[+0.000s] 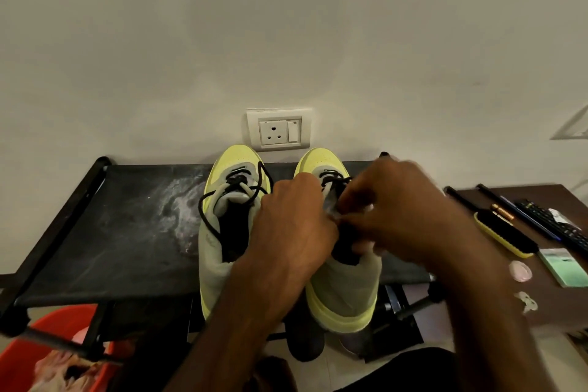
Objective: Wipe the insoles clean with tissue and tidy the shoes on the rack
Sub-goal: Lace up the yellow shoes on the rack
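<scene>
Hands meet over right shoe (343, 286), at front edge of rack (111, 232): left hand (296, 226) curls fingers onto its collar; right hand (404, 216), blurred, pinches pale scrap (334, 215), perhaps tissue. Wiping looks under way; left shoe (211, 251), rack centre, laces loose, not yet tidied. Shoes: lime rubber, grey suede-like panels, black lining; rack: dusty black fabric, tube frame.

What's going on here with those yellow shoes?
A person has both hands at the opening of the right sneaker, which stands beside the left sneaker on a black rack, toes to the wall. The left hand curls onto its tongue area; the right hand is blurred, so what its grip holds is unclear.
</scene>
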Tool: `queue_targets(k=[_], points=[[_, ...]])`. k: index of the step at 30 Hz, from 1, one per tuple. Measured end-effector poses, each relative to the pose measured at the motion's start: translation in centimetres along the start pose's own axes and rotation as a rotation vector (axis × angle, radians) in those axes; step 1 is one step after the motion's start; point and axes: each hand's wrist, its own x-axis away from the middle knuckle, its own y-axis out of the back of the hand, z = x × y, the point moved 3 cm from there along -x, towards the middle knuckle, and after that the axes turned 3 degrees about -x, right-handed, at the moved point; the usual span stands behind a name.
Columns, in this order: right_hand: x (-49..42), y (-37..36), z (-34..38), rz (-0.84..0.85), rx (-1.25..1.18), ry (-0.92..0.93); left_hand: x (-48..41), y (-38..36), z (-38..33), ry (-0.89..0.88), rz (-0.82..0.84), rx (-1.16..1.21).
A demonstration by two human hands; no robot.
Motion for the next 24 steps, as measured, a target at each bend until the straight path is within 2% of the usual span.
queue_targets(k=[3,11,17,24], points=[[-1.2,-2.7,0.5,0.024,0.205,-0.088,0.4,0.7,0.0,-0.002,0.015,0.016],[-1.9,-4.1,1.3,0.029,0.365,-0.115,0.7,1.5,0.2,0.022,0.064,0.077],[-1.8,-4.0,1.1,-0.024,0.404,-0.095,0.9,1.7,0.4,0.031,0.058,0.119],[-1.2,-2.2,0.6,-0.105,0.272,-0.064,0.7,1.6,0.5,0.018,0.032,0.150]])
